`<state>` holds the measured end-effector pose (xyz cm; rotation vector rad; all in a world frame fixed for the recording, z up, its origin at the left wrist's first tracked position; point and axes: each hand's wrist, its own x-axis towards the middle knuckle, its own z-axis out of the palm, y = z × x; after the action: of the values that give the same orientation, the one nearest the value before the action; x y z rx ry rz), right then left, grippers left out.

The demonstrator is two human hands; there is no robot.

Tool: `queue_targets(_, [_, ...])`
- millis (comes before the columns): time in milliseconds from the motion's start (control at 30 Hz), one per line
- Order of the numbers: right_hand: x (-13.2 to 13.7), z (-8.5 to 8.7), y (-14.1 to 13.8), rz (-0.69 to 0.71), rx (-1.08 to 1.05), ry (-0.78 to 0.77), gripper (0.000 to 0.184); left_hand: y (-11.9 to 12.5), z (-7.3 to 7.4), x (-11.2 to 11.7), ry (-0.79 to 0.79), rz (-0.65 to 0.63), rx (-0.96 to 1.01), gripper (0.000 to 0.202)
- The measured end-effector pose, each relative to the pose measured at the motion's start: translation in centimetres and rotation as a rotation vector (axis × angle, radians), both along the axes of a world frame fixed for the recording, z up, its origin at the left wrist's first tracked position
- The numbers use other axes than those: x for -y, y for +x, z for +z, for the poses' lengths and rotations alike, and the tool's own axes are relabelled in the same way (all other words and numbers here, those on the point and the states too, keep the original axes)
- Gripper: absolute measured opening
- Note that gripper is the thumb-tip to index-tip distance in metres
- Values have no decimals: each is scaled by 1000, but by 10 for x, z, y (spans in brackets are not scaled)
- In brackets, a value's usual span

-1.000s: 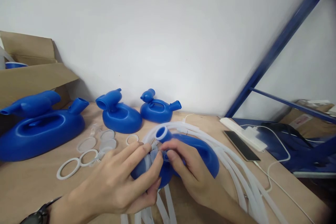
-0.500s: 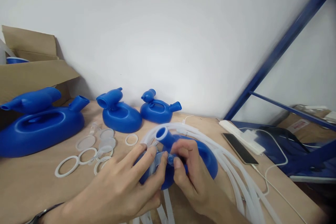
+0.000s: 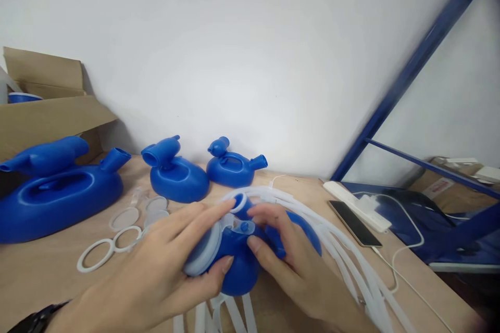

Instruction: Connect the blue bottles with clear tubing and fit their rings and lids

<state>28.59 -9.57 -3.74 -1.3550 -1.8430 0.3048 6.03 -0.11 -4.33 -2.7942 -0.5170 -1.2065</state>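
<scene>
My left hand (image 3: 183, 255) wraps round a blue funnel-shaped piece (image 3: 239, 273), its thumb below and fingers above. A translucent cap (image 3: 205, 256) covers the wide end of this piece. From the cap, a clear strap (image 3: 237, 225) reaches a small blue peg, and its end ring sits around the peg. My right hand (image 3: 287, 257) is open at the right of the peg, thumb and index finger apart, close to the blue surface. Behind the hands lies a blue urinal bottle (image 3: 307, 234) with an open neck (image 3: 245, 206); the hands partly hide it.
Three more blue urinal bottles (image 3: 179, 182) stand along the wall. White rings (image 3: 95, 255) and translucent caps (image 3: 125, 217) lie at left, by a cardboard box (image 3: 47, 114). Coiled clear tubing (image 3: 336, 234) curves around the right. A phone (image 3: 354, 222) and power strip (image 3: 357, 205) lie beyond it.
My right fingers have parted from the strap end, which now shows around the peg. My left hand has shifted, showing the cap. The view has tilted slightly.
</scene>
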Motion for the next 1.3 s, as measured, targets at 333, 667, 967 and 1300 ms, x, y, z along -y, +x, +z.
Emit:
queue_targets(333, [-19,-8,71,-244,126,233,65,-54,47,-52,-328,235,41,47])
queue_targets(667, [-41,-35,91,-14,795,-195,60,-91,39,-106,-684,329,-250,67])
queue_targets(967, [-21,-28,2,-58,874,-216,31,-72,19,-118,-734,282,-327,86])
queue_targets(1300, [-29,-58,-13,92,677,-515,32,-66,36,-105,-773,21,-168,37])
